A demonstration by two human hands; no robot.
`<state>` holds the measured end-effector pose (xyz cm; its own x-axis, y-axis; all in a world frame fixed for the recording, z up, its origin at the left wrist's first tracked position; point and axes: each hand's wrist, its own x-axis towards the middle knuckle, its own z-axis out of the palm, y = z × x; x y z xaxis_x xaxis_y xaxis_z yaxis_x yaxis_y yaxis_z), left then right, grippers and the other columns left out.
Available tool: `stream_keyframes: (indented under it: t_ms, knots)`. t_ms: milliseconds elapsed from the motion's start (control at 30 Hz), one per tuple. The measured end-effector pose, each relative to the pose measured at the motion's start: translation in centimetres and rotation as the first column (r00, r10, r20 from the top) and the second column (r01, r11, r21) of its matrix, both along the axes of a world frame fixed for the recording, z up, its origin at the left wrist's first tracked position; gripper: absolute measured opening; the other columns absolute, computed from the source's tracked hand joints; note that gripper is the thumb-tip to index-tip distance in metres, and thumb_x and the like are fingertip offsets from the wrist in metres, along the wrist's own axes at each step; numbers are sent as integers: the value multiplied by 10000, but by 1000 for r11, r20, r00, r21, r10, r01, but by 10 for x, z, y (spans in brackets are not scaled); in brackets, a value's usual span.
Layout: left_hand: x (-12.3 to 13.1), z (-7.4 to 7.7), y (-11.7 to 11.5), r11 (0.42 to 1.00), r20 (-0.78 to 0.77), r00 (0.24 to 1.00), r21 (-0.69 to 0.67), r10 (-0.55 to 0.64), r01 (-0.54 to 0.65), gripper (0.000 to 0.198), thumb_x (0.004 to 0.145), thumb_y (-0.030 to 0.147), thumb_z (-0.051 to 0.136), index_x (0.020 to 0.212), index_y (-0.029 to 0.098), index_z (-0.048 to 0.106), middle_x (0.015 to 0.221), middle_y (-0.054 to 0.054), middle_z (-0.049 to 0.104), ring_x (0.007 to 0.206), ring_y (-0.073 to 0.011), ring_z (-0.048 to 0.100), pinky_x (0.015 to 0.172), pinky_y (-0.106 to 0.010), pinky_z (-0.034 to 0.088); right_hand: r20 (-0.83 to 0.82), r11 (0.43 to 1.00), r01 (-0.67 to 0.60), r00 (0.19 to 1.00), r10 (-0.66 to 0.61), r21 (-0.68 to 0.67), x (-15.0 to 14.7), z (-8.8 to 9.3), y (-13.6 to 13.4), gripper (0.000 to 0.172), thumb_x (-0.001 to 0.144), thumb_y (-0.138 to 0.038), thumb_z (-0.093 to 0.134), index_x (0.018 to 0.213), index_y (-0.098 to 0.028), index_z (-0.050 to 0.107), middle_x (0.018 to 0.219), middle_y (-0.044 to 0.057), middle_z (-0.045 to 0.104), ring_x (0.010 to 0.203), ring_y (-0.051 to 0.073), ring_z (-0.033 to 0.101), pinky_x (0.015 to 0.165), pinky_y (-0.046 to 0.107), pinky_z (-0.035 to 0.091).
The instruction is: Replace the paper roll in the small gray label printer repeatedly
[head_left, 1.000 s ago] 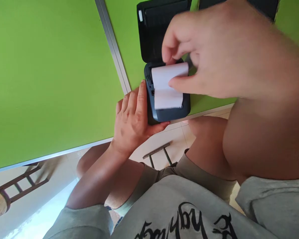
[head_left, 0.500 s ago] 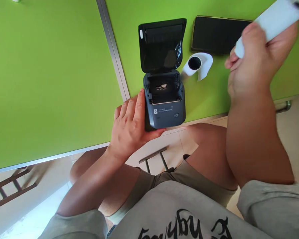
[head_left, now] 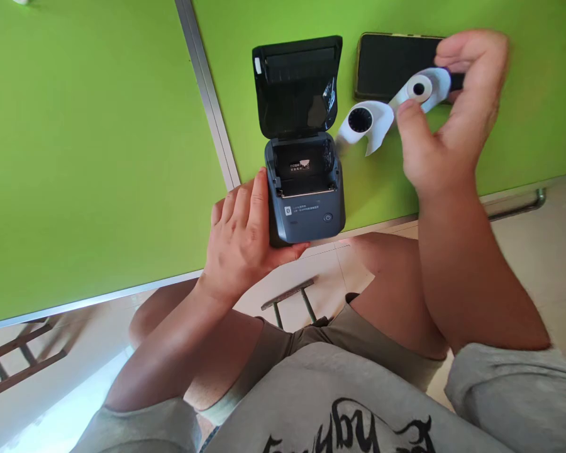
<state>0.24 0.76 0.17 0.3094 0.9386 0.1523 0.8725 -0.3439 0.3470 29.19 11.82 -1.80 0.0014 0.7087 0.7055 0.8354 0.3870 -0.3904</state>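
Note:
A small dark grey label printer (head_left: pixel 306 211) stands at the front edge of the green table (head_left: pixel 99 157), its lid (head_left: pixel 296 85) flipped open and its paper bay bare. My left hand (head_left: pixel 238 236) wraps round the printer's left side and front corner. My right hand (head_left: pixel 446 119) is raised above the table, fingers closed on a white paper roll (head_left: pixel 419 89) seen end-on. A second white paper roll (head_left: pixel 364 123) with a loose curled tail lies on the table just right of the printer.
A black phone (head_left: pixel 391 63) lies flat behind the rolls, partly under my right hand. A metal seam (head_left: pixel 207 100) divides the tabletop. Below the table edge are my knees, a stool's legs (head_left: pixel 292 302) and a tiled floor.
My right hand lifted the white roll out of the printer's bay, swung it up to the right, and now holds it end-on over the phone. The left hand stayed on the printer.

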Motion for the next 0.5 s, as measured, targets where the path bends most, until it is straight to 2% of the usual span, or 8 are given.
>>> stream_keyframes:
  t_ms: [33,67,100,200,333,400,500]
  knots:
    - [0,0,0,1000,5,1000,-2,-2,2,1208,787,992,434,1615,115,382,1374,-245,663,1191,-414,638,990,-493,465,8,987,-38,999,38,157,-2,1,-1,504,696,-237,549,1200,-226,564,1111,132,635,1055,267,625,945,438,501]
    - [0,-1,0,1000,12,1000,-3,-5,5,1213,782,993,443,1616,114,382,1378,-246,662,1192,-417,638,988,-494,465,38,970,-62,998,54,234,-7,3,-3,462,723,-281,537,1177,-223,597,1090,132,637,1047,275,623,955,459,498]
    - [0,-1,0,1000,16,1000,-3,-7,7,1217,779,993,448,1616,113,382,1380,-248,661,1193,-419,638,986,-495,467,80,967,-69,995,51,245,-12,6,-6,439,749,-322,532,1169,-225,612,1097,132,644,1074,284,622,971,472,497]
    - [-1,-1,1,1000,6,1000,6,-4,4,1224,773,1003,439,1613,114,389,1385,-244,662,1189,-409,644,973,-486,477,191,997,3,981,-18,82,-30,17,-18,435,758,-395,591,1168,-249,606,1161,127,674,1239,308,592,1110,511,447]
    - [-1,1,0,1000,-12,1000,22,-21,21,1219,793,999,408,1608,93,390,1379,-249,666,1174,-394,653,954,-474,484,233,971,51,973,5,-235,-46,27,-29,430,789,-353,645,1206,-263,591,1200,134,697,1408,340,510,1298,593,184]
    - [-1,1,0,999,-9,1000,11,-30,30,1200,812,984,405,1608,86,388,1382,-256,663,1183,-400,650,959,-477,479,214,953,29,976,38,-301,-49,29,-30,437,794,-323,661,1219,-257,588,1196,132,704,1414,335,516,1324,586,129]
    - [0,2,0,1000,1,1000,-8,-27,27,1193,814,980,409,1616,97,381,1401,-253,653,1210,-409,638,977,-482,471,222,957,68,975,-4,-281,-49,27,-30,407,749,-306,717,1137,-268,601,1142,103,720,1322,313,587,1349,552,134]
